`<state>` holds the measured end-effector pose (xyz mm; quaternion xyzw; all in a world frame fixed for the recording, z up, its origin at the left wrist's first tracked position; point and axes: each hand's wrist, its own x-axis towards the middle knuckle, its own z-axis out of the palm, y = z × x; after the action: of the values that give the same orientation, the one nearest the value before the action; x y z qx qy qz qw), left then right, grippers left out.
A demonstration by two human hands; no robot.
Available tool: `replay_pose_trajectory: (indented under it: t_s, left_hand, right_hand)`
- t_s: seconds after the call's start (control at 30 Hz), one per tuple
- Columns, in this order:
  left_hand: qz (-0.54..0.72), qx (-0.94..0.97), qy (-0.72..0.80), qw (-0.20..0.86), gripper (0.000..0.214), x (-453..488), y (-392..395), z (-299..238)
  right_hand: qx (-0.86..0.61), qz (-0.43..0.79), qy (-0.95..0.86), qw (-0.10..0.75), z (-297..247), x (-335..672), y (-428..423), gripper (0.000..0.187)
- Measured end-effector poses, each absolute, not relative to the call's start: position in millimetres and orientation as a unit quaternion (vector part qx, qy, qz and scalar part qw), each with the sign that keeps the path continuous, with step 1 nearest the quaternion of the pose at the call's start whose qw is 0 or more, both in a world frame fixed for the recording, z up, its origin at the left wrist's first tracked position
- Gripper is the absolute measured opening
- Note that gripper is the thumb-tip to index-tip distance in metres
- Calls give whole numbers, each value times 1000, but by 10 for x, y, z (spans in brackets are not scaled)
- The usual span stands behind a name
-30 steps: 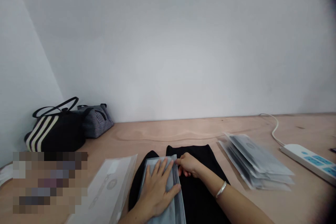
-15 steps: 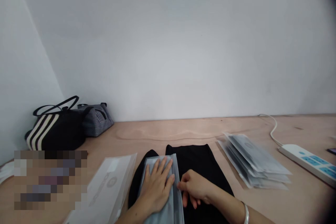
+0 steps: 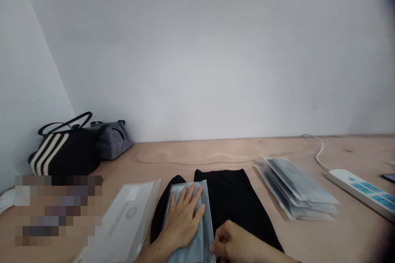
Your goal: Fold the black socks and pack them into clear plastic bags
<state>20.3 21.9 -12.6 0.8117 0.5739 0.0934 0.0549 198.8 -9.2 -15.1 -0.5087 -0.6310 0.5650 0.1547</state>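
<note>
A frosted plastic zip bag [image 3: 197, 254] with something flat and greyish inside lies lengthwise on black fabric [image 3: 240, 205]. My left hand [image 3: 183, 218] rests flat on the bag, fingers stretched out and pointing away from me. At the bag's right edge, low in the view, my right hand [image 3: 230, 240] is closed in a pinch on the zip edge. Whether a slider sits between its fingertips is hidden. To the left lie flat frosted bags with a printed logo [image 3: 120, 218].
Several filled frosted bags [image 3: 296, 189] are stacked at the right. Beyond them lies a white power strip [image 3: 364, 191] with its cable. A black striped bag [image 3: 70, 152] and a small striped pouch [image 3: 112, 141] stand at the back left, near a blurred patch.
My right hand has slid toward me along the bag's right edge, still pinched. My left hand has stayed flat on the bag.
</note>
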Motion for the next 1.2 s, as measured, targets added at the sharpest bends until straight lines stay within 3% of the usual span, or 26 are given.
replay_pose_trajectory:
  t_s: [0.17,0.33,0.57,0.67,1.0,1.2]
  left_hand:
    - [104,810,575,56,50,196,213,-104]
    - [145,800,577,75,52,165,201,-108]
    - [232,766,592,96,49,139,248,-174]
    - [243,765,589,95,48,139,238,-168]
    - [161,738,652,63,55,182,227,-188]
    - [116,745,655,48,57,211,227,-175]
  right_hand:
    - [-508,562,-634,156,-87,2047,-46,7]
    - [-501,569,-624,188,10,2018,186,11]
    - [-579,429,-671,175,-3,1704,572,26]
    - [-603,363,-684,192,13,1570,637,23]
    - [-632,269,-659,307,-141,2008,710,25]
    - [-697,200,-616,309,-165,2762,1001,21]
